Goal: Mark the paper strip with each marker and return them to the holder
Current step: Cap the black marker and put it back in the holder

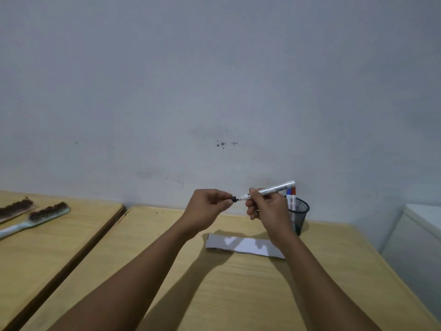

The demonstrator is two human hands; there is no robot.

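My right hand [267,206] grips a white marker [274,189] held level above the table, its tip pointing left. My left hand [207,209] pinches the marker's black cap [234,199] right at the tip; whether the cap still touches the tip I cannot tell. A white paper strip [245,246] lies flat on the wooden table [238,287] below both hands. Behind my right hand stands a black mesh holder [299,215] with a red marker [294,190] and a blue marker [289,192] sticking out of it.
A second wooden table [47,244] stands to the left across a narrow gap, with two brushes [40,215] on it. A grey wall rises right behind the tables. A white cabinet [420,235] stands at the right edge.
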